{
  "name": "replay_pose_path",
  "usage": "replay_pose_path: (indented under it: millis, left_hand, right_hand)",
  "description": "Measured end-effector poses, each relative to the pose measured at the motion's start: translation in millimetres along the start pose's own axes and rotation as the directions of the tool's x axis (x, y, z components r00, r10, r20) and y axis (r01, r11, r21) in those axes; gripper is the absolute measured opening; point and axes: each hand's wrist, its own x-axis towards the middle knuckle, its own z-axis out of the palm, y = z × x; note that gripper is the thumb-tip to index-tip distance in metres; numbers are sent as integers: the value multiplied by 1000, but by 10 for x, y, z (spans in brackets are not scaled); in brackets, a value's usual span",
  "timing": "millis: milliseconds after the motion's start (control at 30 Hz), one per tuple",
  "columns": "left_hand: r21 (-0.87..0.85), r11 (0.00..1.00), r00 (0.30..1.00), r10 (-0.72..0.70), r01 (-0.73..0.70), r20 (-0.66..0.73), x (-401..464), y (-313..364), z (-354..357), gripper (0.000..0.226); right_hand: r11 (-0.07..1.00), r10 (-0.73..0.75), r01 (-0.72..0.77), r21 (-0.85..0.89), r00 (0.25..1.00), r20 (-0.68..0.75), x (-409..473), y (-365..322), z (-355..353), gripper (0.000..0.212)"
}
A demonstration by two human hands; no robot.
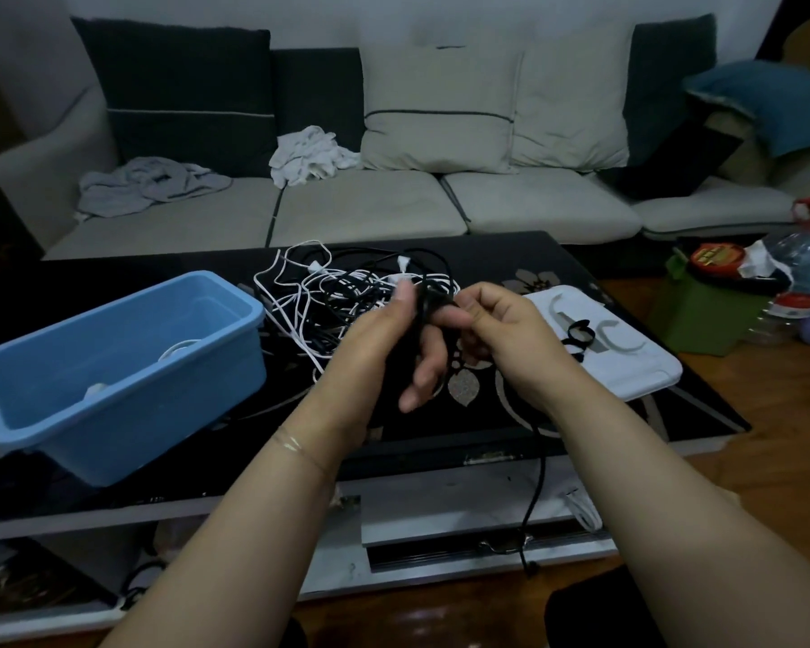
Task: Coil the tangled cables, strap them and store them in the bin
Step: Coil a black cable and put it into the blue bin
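We are holding a black cable (422, 315) between both hands above the dark table (510, 254), the left hand (394, 348) gripping it and the right hand (496, 329) pinching it. A tangle of white and black cables (342, 292) is lying behind, beside the blue bin (118, 367). One end of the black cable is hanging over the table's front edge.

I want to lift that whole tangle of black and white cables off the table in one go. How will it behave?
The cable tangle is probably floppy: thin strands loop loosely and sprawl. It will likely trail, since loops spread toward the blue bin. It may also snag, because the black cable held by both hands seems to run into it.
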Motion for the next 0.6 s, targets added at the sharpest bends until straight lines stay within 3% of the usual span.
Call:
replay_pose_path:
  millis: [100, 200, 333, 600]
  left_hand:
    - [-221, 975, 999, 17, -27, -43, 24, 31, -2, 52]
    - [-330, 941, 991, 29, -72, -132, 27, 75, -39, 51]
    - [-338, 935, 968, 23, -110, -251, 19, 153, -92, 51]
    - [-298, 944, 937, 35, -146, -346, 24, 169, -230, 48]
  right_hand:
    - [997, 63, -65, 28, 995, 74, -24, 62, 92, 21]
    - [990, 63, -49, -130, 992, 111, -64, 120, 180, 26]
    - [888, 27, 49, -457, 987, 159, -114, 141, 279, 30]
    - [744, 72, 143, -653, 954, 290, -260, 70, 409, 15]
